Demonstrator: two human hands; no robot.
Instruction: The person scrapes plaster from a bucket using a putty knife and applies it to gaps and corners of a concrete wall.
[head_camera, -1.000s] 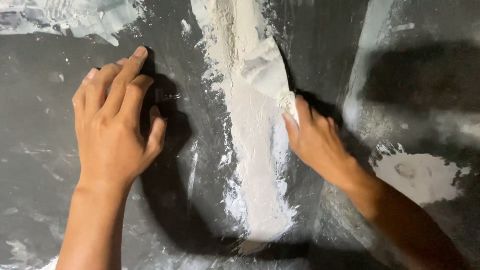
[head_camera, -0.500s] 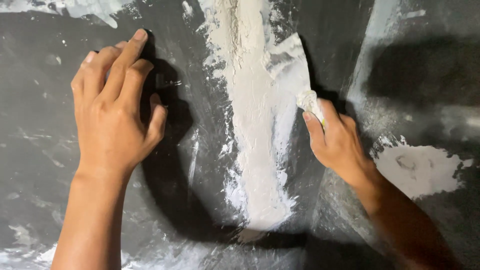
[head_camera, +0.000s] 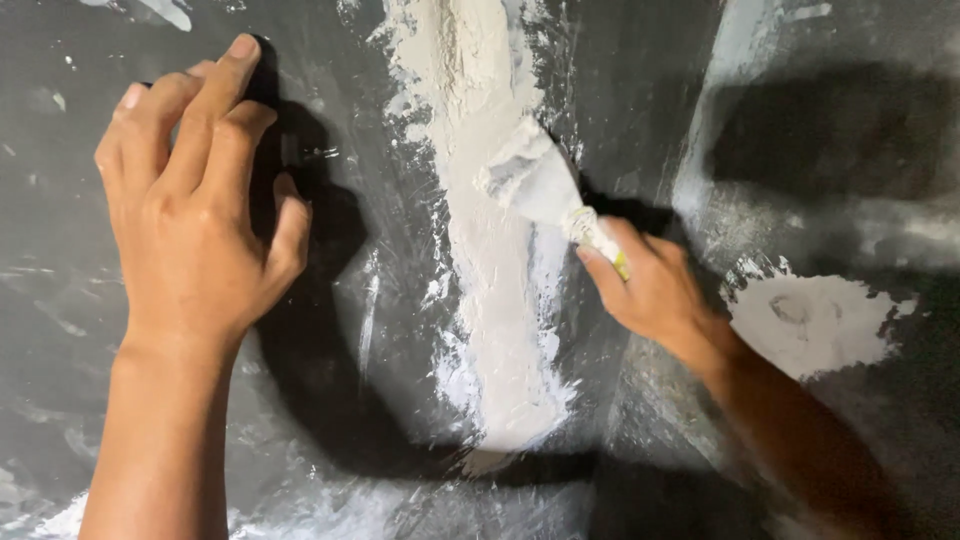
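dark grey wall (head_camera: 620, 90) filling the whole view, smeared and scratched with pale streaks. round patch of dried white filler (head_camera: 815, 325) off to the right, just beside the right wrist. faint whitish vertical band (head_camera: 720, 120) above that patch, near the upper right. thin pale streak (head_camera: 368, 310) between the left hand and the central strip. hard shadows of both hands and forearms thrown on the wall, darkest behind the left hand and across the bottom of the strip. nothing between the camera and the blade; only the right fingers hiding most of the handle.

left hand (head_camera: 195, 220) flat against the wall at upper left, fingers close together and pointing up, thumb out to the side, holding nothing.

right hand (head_camera: 655, 290) right of centre, grip closed around the handle of a putty knife (head_camera: 545, 190), a pale yellowish bit of handle showing at the fingertips.

putty knife tilted up and to the left, blade coated in wet white putty, its edge touching the right side of the tall strip of white putty (head_camera: 480, 200). strip running from the top edge down the middle of the wall, thick and rough at the top, smoother and ridged lower down, ending in a ragged rounded foot near the bottom shadow.
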